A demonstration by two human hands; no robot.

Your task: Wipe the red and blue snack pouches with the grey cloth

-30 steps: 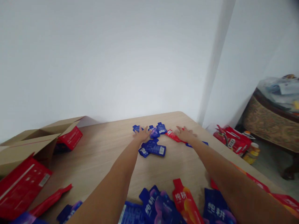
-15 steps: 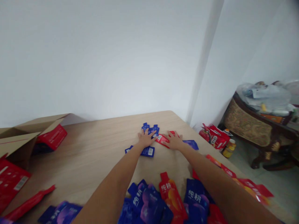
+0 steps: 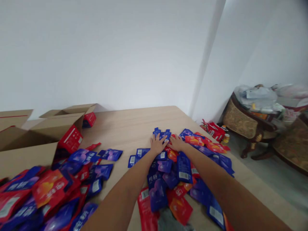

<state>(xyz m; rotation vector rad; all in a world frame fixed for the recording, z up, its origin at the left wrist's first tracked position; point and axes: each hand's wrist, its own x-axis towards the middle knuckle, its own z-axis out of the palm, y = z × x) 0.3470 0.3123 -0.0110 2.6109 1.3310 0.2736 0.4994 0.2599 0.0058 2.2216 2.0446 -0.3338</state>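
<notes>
Both arms stretch forward over a light wood table (image 3: 134, 120). My left hand (image 3: 157, 144) lies with fingers spread on blue pouches (image 3: 166, 134) at the far end of a pile. Just right of it, my right hand (image 3: 176, 142) rests, fingers apart, on red and blue pouches. Between my forearms lie more pouches, among them a blue one with a barcode (image 3: 184, 168) and a red one (image 3: 181, 210). Blue pouches with barcodes (image 3: 141, 153) sit left of my left hand. Some pouches are hidden under my palms and forearms.
Open cardboard boxes (image 3: 29, 147) stand at the left, with a large heap of red and blue pouches (image 3: 50, 189) before them. More pouches (image 3: 214, 147) lie along the right edge. Beyond it are carved furniture (image 3: 243, 120) and a red bag (image 3: 215, 131) on the floor.
The view has drawn back and shows more of the table, boxes and pouches. More pouches now lie close around my hands, between my forearms. Both hands stay spread at the far end.
</notes>
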